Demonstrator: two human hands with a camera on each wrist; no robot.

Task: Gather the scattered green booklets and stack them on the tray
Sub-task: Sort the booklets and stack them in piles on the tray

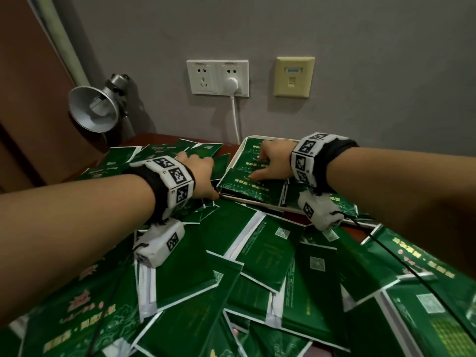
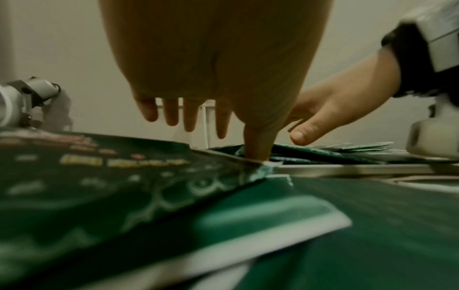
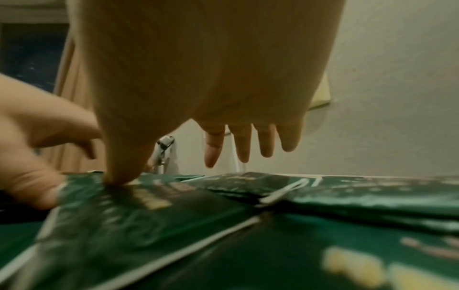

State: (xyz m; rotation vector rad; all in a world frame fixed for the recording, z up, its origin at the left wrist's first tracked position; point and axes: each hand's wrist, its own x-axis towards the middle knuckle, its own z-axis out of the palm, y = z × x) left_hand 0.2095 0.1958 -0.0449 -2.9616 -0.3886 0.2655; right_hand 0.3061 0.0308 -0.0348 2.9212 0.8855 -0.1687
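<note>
Several green booklets [image 1: 260, 256] lie scattered and overlapping all over the table. A white tray [image 1: 258, 203] at the back right holds a low pile of them. My right hand [image 1: 268, 161] rests on the top booklet [image 1: 244, 182] of that pile, thumb pressing its cover and fingers straight, as the right wrist view shows of the hand [image 3: 171, 137]. My left hand [image 1: 202, 173] lies flat just left of the tray, its thumb down at the tray's near left corner against the pile's edge. In the left wrist view the left hand [image 2: 221, 125] has straight fingers and holds nothing.
A silver clamp lamp [image 1: 94, 106] juts in at the back left. The grey wall behind carries a double socket [image 1: 217, 78] with a white cord [image 1: 235, 119] hanging behind the tray, and a yellow plate [image 1: 293, 77]. A brown cabinet [image 1: 28, 99] stands at the left.
</note>
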